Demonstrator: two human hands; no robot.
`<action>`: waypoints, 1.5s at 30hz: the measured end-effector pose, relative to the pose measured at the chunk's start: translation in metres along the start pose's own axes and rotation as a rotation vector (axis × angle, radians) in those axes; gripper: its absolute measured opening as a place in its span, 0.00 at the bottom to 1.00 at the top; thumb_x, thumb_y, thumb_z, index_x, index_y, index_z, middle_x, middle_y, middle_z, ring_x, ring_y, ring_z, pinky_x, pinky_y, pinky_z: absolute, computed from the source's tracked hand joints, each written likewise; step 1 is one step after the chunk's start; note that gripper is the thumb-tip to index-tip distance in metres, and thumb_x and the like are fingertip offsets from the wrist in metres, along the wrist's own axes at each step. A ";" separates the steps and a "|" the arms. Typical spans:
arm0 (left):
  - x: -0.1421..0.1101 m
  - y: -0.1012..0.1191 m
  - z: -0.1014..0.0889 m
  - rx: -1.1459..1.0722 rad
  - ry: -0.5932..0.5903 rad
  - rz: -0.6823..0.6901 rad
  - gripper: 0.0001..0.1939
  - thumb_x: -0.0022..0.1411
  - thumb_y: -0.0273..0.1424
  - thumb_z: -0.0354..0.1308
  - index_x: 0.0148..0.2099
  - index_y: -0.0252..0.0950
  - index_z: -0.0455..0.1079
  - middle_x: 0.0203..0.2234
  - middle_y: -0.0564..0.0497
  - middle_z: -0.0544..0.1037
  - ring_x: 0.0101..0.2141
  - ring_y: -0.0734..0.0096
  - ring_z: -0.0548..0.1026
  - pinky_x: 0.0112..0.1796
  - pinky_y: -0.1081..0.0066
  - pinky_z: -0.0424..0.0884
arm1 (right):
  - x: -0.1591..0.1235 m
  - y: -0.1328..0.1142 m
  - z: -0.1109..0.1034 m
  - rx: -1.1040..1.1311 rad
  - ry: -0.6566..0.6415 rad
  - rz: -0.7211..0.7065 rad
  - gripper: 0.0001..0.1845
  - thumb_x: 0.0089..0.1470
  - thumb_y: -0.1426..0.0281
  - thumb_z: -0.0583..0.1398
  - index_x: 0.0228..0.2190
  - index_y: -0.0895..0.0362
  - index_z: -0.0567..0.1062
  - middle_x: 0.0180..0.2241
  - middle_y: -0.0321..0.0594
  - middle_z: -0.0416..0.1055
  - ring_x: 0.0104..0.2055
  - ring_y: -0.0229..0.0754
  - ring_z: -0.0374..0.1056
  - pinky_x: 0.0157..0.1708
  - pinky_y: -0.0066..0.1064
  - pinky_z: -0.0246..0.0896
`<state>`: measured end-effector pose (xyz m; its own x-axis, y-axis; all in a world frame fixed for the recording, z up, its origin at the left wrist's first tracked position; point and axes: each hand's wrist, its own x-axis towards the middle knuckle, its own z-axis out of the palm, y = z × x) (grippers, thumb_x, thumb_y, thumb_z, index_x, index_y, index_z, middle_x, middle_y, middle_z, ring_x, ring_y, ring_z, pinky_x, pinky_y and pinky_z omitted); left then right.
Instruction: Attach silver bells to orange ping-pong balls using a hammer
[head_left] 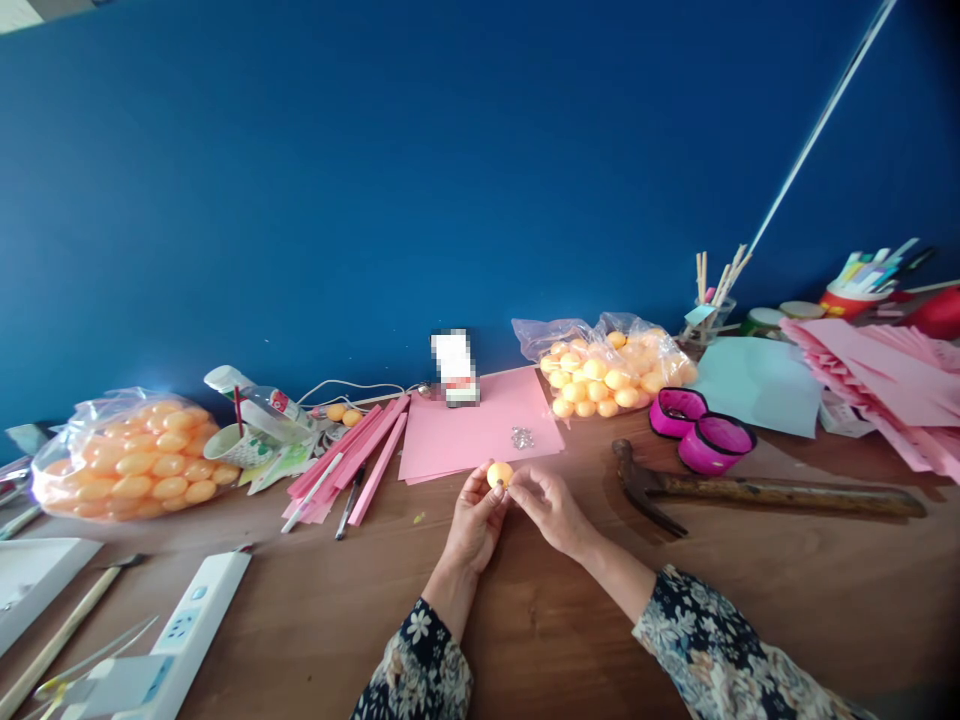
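Observation:
My left hand pinches a small orange ball between thumb and fingers, held just above the wooden table. My right hand meets it from the right, fingertips closed against the same ball. Both hands hover at the near edge of a stack of pink paper sheets. A little pile of small silver bits lies on that pink paper, just beyond the ball.
Clear bags of orange balls sit at the left and back centre. A hammer lies to the right, by two pink tape rolls. Pink strips, a power strip and folded pink paper surround the hands.

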<state>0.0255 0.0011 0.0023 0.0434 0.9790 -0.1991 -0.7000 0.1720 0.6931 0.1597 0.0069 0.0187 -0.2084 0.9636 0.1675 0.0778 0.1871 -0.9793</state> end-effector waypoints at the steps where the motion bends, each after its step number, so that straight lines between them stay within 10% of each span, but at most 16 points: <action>1: 0.000 0.000 0.000 0.000 0.000 0.000 0.20 0.46 0.22 0.64 0.44 0.38 0.69 0.35 0.52 0.75 0.35 0.77 0.73 0.38 0.77 0.68 | 0.000 0.001 0.000 -0.006 0.003 -0.001 0.08 0.53 0.65 0.55 0.28 0.57 0.69 0.29 0.38 0.71 0.33 0.39 0.66 0.35 0.29 0.61; 45: -0.004 0.000 0.005 0.033 0.020 0.022 0.19 0.46 0.23 0.64 0.42 0.37 0.70 0.34 0.52 0.76 0.34 0.77 0.74 0.37 0.78 0.69 | 0.003 0.006 0.004 0.081 0.093 0.014 0.07 0.51 0.65 0.56 0.27 0.56 0.67 0.24 0.35 0.69 0.27 0.38 0.65 0.29 0.29 0.61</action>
<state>0.0288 -0.0019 0.0061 0.0139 0.9802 -0.1975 -0.6769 0.1546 0.7197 0.1558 0.0103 0.0129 -0.1158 0.9803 0.1599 -0.0001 0.1610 -0.9870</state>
